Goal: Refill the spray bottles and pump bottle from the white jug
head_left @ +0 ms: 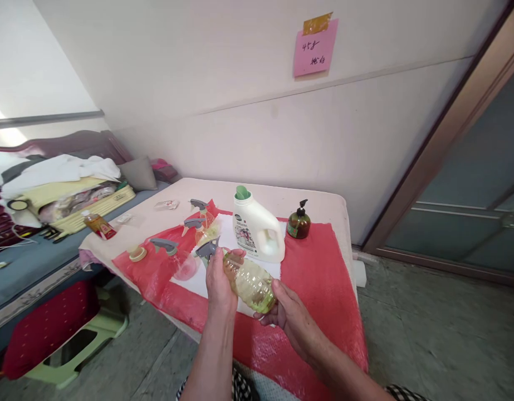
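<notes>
Yellow spray bottle [249, 283] in both hands; three more on table [323, 200].

A single head-worn camera is looking forward and down from the near side of a table [323, 201], taking in the person's left hand [218, 283] and right hand [293, 318] close up at centre. It is facing a far wall [240, 111], with a bed [39, 262] showing at left and a sliding door [469, 195] at right.
</notes>
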A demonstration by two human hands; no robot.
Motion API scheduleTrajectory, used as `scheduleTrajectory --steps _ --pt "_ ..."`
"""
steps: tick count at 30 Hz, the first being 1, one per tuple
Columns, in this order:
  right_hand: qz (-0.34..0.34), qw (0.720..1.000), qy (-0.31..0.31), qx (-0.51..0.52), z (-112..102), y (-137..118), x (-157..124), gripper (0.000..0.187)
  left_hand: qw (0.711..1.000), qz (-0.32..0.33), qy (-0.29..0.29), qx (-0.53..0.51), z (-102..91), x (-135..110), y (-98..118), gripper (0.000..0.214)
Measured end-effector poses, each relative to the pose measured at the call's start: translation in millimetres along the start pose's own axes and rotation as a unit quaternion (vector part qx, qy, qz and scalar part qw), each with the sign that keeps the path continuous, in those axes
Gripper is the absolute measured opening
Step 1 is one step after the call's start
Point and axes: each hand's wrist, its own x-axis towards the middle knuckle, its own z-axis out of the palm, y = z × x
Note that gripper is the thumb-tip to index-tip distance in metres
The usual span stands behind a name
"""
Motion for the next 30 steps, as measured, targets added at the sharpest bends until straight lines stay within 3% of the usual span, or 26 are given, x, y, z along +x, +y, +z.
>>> scheduleTrajectory --steps 3,6,12,17,20,22,25,30 --pt "-0.075 0.997 -0.003 -0.026 0 2 2 0.061 1.0 0.016 0.009 0.003 -0.1 0 0 0.037" --pt "-0.137 0.99 0.007 -0.041 -1 2 4 0.077 1.0 0.017 -0.001 0.021 -0.1 -1 -1 0.036" --pt "-0.018 0.994 -0.066 0.082 -1 -7 -3 0.046 0.999 0.03 -0.013 0.031 1.3 -4 4 0.031" --pt "0.044 0.984 -0.085 0.15 -4 2 -1 0.051 0.996 0.039 -0.037 0.064 0.8 -3 8 0.031" --pt "0.062 0.982 -0.125 0.125 -9 -4 0 0.055 0.996 0.024 -0.048 0.066 -3.7 0 9 0.03" --pt "0.039 0.983 -0.171 0.045 -15 -18 0 0.056 0.994 -0.003 -0.082 0.07 -6.8 0 8 0.028" --pt "-0.005 0.976 -0.212 -0.057 -27 -41 -1 0.06 0.971 -0.035 -0.184 0.148 -7.2 -9 6 0.03" --pt "0.012 0.963 -0.258 -0.071 -37 -55 -3 0.059 0.905 -0.024 -0.316 0.286 4.6 -33 4 0.037"
